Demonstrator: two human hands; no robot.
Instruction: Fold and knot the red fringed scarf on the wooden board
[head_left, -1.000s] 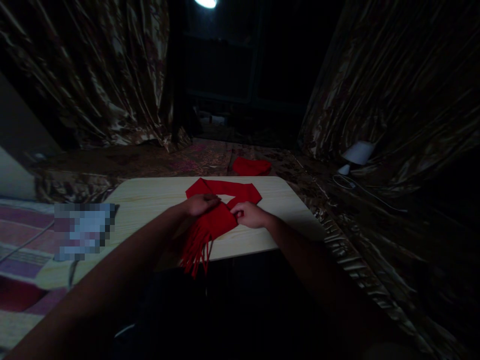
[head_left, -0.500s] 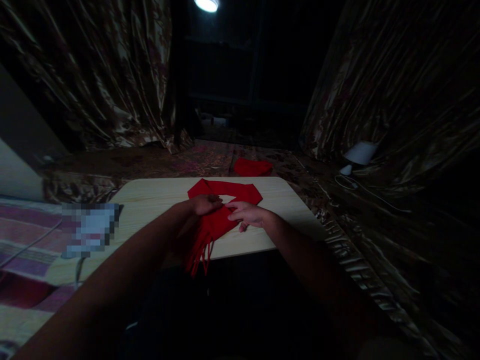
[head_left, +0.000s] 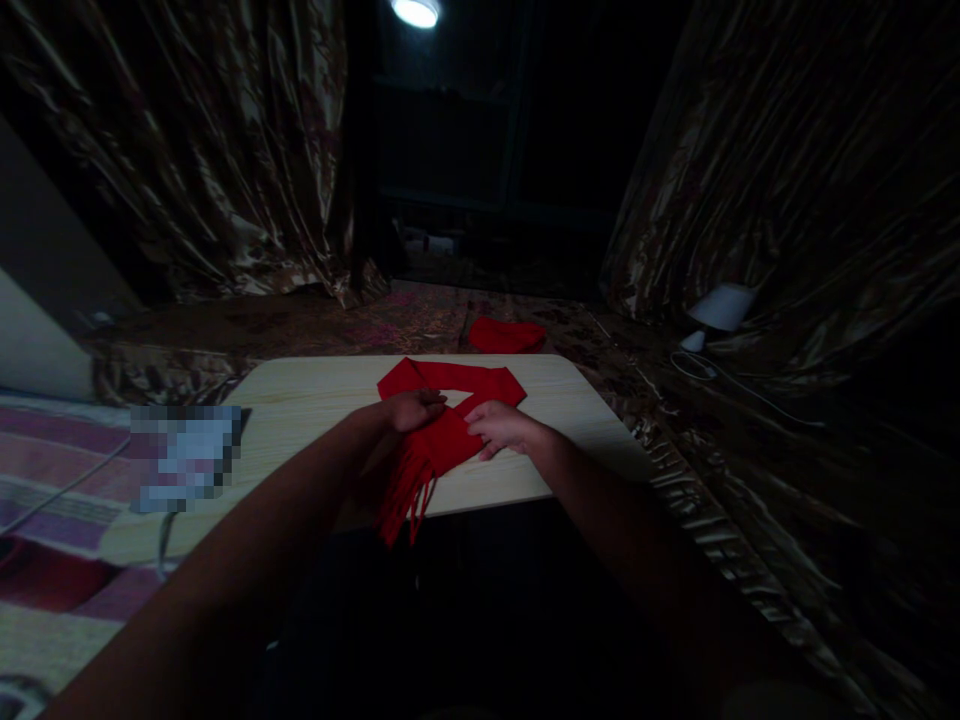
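Observation:
A red fringed scarf (head_left: 448, 442) lies folded into a loop on the pale wooden table (head_left: 315, 390), and its tassels hang over the near edge. My left hand (head_left: 414, 409) rests flat on the scarf's left part, with the fingers stretched out across the cloth. At the scarf's right edge, my right hand (head_left: 501, 429) has its fingers bent around the cloth, thumb and fingertips pinching it. Some of the fabric under both hands is hidden.
Another red cloth (head_left: 507, 335) sits just beyond the table's far edge. On the table's left lies a blurred-out flat object (head_left: 187, 458) with a cable. A small white lamp (head_left: 720, 308) stands at the right, near patterned curtains (head_left: 262, 150).
My right hand has gone from fingers spread over the scarf to gripping its right edge, a little further right. My left hand has stayed nearly in place.

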